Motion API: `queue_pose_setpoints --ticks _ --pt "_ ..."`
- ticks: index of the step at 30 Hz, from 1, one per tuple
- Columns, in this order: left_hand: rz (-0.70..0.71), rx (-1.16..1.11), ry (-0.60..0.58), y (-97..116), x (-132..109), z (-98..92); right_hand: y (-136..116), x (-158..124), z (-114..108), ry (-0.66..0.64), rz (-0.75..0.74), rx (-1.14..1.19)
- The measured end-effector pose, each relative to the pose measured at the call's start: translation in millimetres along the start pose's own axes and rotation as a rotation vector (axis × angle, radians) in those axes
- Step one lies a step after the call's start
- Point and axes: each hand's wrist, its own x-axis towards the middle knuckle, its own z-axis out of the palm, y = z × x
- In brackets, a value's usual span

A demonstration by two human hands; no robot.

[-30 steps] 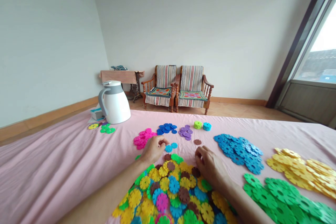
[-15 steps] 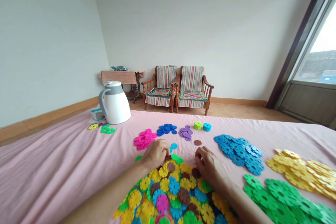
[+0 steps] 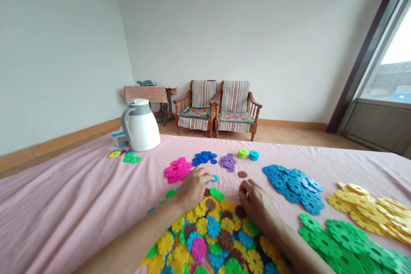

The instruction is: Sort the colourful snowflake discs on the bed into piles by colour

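My left hand [image 3: 192, 189] reaches over the far edge of a mixed heap of notched plastic discs [image 3: 213, 227]. Its fingers stretch forward, with the fingertips at a light blue disc [image 3: 215, 178] on the cloth; whether they touch it is hard to see. At the heap's right edge my right hand [image 3: 257, 200] rests with curled fingers, and what lies inside them, if anything, is hidden. Just beyond it lies a single brown disc [image 3: 242, 174]. Pink discs [image 3: 177, 170], dark blue discs [image 3: 204, 158] and purple discs [image 3: 227, 162] form separate small piles farther back.
On the pink cloth [image 3: 64, 205], larger blue discs [image 3: 293, 186], yellow discs [image 3: 369, 209] and green discs [image 3: 346, 244] are piled at right. Lime discs [image 3: 242, 153] and turquoise discs [image 3: 254, 155] stand stacked. A white jug [image 3: 144, 130] stands back left; two chairs [image 3: 235, 107] are beyond.
My left hand has moved slightly forward and right, its fingers straightening from a curl toward the light blue disc. My right hand stays almost where it was.
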Motion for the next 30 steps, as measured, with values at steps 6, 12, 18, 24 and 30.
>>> queue_pose_setpoints --ticks 6,12,18,24,30 --pt "0.03 0.101 -0.072 5.4 -2.7 -1.1 -1.1 0.0 -0.8 -0.007 0.002 -0.016" --pt "-0.082 0.102 0.027 -1.2 -1.0 -0.5 -0.2 0.1 -0.5 -0.002 -0.003 -0.017" --pt "-0.154 -0.007 0.156 -3.5 2.3 0.0 -0.9 -0.9 -1.2 -0.015 0.013 -0.028" --pt "0.095 -0.083 -0.048 3.2 -0.1 4.2 0.7 -0.4 0.0 -0.002 -0.006 -0.011" --pt "0.06 -0.094 -0.042 0.4 -0.2 5.0 0.3 0.7 0.4 0.005 -0.015 0.005"
